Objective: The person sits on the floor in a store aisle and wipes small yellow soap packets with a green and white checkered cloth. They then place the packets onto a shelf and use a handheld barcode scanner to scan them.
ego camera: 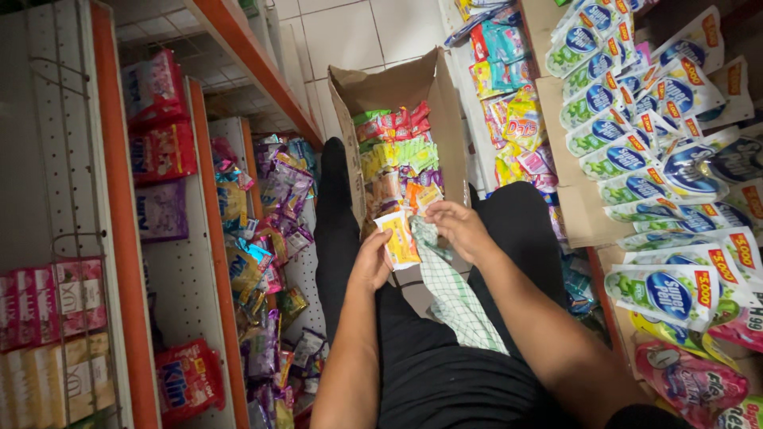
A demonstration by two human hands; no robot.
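Sachet (400,238), yellow and orange, sits between our two hands just in front of the open box (445,119), above our lap. Starting at the far left, we see an orange-edged shelf (119,238) with red and purple packs and boxed bars behind a wire rail, and next to it a lower shelf heaped with small purple and mixed packets (270,238). Moving in, our left hand (372,262) grips the sachet along its lower left edge, fingers curled behind it. A checked green-and-white cloth (453,298) lies over our right thigh, trailing down from the sachet. Our right hand (459,226) pinches the sachet's upper right corner, touching the cloth's top end too. The box behind holds rows of red, green and orange sachets. Further right, green-and-white pouches (636,159) lie stacked in overlapping rows, with pink pouches (691,381) below them.
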